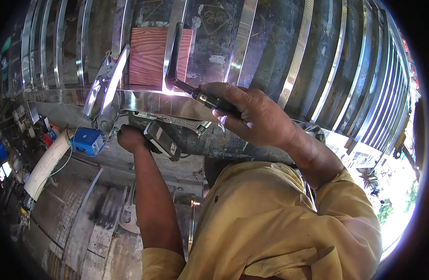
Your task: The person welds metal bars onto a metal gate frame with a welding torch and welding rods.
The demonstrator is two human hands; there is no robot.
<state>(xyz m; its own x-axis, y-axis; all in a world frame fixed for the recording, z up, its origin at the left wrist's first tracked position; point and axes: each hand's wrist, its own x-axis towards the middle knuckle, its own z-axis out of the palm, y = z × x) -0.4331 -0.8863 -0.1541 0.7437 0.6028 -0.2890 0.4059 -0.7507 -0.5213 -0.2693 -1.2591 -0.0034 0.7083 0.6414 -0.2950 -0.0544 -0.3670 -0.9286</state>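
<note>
My right hand [254, 112] is closed around the black handle of a welding torch [210, 100]. The torch head points left, and a bright arc glows at its tip. This glow sits where a shiny metal strip [173, 51] meets the flat metal bar [168, 103] across the front. My left hand [132, 139] is closed in a fist below the bar; what it grips is mostly hidden, with a bit of green at its left side. Right beside that fist is a grey rectangular frame with a dark pane [162, 140]. Locking pliers [107, 86] stand at the bar's left end.
Several shiny strips run in parallel across the dark metal table [270, 51]. A reddish wood-grained block [148, 58] lies under one strip. An adjustable-wrench-like tool [177, 122] lies along the bar. Left of my left hand are a blue box [87, 141] and a thick pale tube [49, 165].
</note>
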